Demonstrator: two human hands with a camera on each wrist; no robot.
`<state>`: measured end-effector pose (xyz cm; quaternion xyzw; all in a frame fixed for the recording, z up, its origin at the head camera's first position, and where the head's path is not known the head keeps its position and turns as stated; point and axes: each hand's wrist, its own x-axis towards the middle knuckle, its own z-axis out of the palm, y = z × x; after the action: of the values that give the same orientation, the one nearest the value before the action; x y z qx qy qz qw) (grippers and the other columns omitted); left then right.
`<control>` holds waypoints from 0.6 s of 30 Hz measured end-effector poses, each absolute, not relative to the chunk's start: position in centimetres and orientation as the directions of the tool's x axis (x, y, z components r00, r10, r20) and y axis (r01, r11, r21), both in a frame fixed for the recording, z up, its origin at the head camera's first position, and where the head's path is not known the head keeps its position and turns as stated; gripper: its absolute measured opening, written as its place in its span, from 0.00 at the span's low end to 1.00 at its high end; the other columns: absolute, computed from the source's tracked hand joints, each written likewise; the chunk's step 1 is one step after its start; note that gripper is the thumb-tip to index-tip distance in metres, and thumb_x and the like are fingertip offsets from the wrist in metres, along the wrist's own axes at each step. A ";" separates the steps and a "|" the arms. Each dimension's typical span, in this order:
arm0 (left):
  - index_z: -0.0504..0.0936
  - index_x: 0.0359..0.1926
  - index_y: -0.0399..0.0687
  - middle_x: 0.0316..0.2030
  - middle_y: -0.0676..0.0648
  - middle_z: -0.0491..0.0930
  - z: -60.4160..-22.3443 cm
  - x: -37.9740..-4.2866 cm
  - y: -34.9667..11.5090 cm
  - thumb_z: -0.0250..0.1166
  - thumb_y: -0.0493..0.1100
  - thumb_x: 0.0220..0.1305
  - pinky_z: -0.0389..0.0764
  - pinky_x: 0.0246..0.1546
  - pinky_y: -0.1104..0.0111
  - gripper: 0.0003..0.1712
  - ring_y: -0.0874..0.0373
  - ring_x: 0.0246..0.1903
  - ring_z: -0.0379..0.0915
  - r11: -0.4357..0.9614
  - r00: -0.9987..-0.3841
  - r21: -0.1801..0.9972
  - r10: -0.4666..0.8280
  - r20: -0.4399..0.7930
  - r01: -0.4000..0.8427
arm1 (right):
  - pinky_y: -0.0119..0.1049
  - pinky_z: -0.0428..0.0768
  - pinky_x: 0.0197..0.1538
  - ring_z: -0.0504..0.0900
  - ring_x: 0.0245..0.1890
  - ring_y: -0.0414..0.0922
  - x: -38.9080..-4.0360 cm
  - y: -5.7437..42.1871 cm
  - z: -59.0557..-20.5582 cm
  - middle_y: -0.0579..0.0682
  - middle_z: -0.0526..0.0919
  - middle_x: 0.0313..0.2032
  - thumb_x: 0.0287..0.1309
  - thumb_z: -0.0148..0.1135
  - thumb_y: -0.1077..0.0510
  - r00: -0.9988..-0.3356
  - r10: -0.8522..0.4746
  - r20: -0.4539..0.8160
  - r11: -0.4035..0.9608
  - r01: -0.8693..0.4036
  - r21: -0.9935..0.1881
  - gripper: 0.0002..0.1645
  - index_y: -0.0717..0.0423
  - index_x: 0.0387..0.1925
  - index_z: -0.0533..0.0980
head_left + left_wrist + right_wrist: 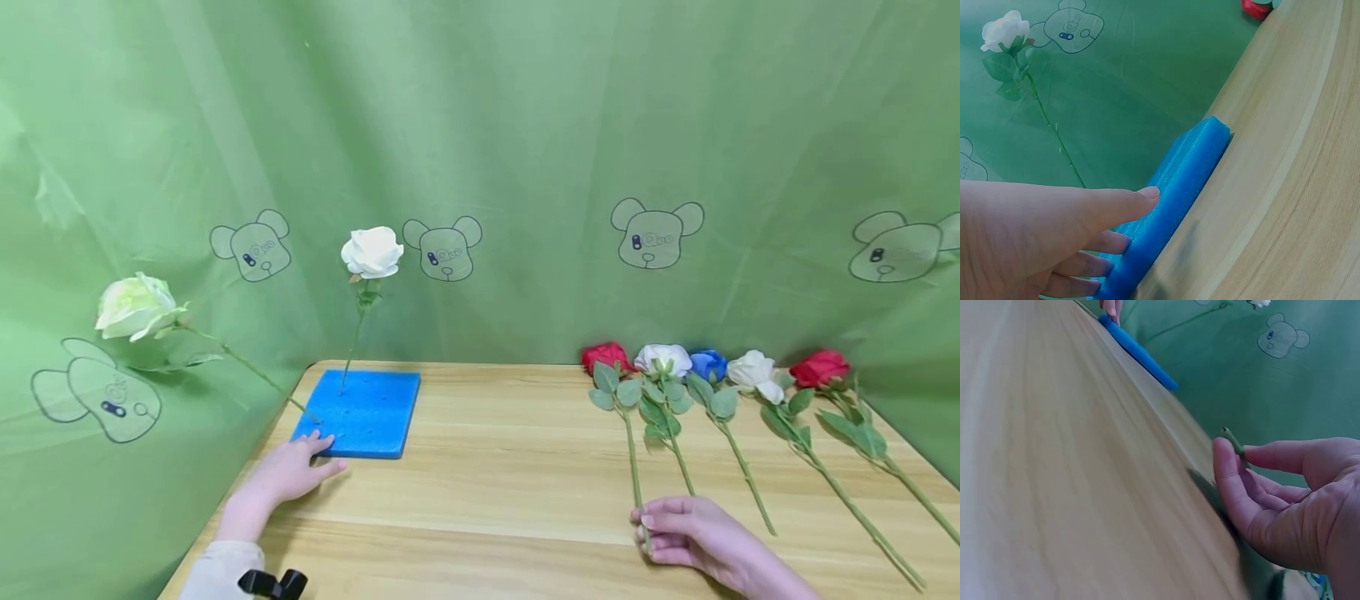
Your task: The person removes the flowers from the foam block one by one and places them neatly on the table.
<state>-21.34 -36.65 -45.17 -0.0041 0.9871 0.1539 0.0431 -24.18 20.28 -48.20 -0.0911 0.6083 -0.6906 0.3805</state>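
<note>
My left hand (pixel 288 471) rests at the front left corner of a blue foam board (pixel 390 410), its fingertips on the top and its thumb (pixel 1138 203) along the edge. A white rose (pixel 372 252) stands nearly upright in the board. A pale green-white rose (pixel 138 307) leans far left, its stem meeting the board near my fingers. At the right, my right hand (pixel 701 537) pinches the lower stem (pixel 1230 439) of a red rose (pixel 607 357) between thumb and fingertips. That rose's bloom lies near the table's back edge.
Beside the pinched rose lie a white rose (pixel 663 360), a blue rose (pixel 708 365), another white rose (pixel 752 368) and a second red rose (pixel 820 367), stems toward me. A green curtain (pixel 525 167) hangs behind the wooden table (pixel 495 500). A black clip-like object (pixel 273 585) is near my left sleeve.
</note>
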 end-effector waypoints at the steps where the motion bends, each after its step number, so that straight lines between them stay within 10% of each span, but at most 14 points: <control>1: 0.70 0.67 0.42 0.69 0.27 0.59 -45.2 -21.4 -36.7 0.57 0.67 0.65 0.61 0.65 0.35 0.41 0.27 0.68 0.54 0.954 -0.996 0.300 0.006 -0.084 -0.020 | 0.33 0.86 0.47 0.86 0.35 0.37 -24.3 20.4 -48.2 0.47 0.87 0.37 0.68 0.53 0.61 -0.695 -0.633 -0.342 0.043 0.410 -0.911 0.14 0.63 0.51 0.78; 18: 0.70 0.67 0.43 0.69 0.28 0.60 -45.1 -21.4 -36.6 0.56 0.68 0.64 0.60 0.64 0.34 0.42 0.26 0.68 0.55 0.958 -0.996 0.286 -0.001 -0.086 -0.026 | 0.34 0.87 0.39 0.86 0.29 0.36 -24.8 21.6 -47.7 0.48 0.88 0.33 0.67 0.56 0.55 -0.722 -0.578 -0.381 0.240 0.296 -0.924 0.18 0.67 0.47 0.78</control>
<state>-21.37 -36.57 -45.12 -0.0069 0.9885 0.1452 0.0424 -24.77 21.64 -47.67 -0.1004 0.7006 -0.6083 0.3593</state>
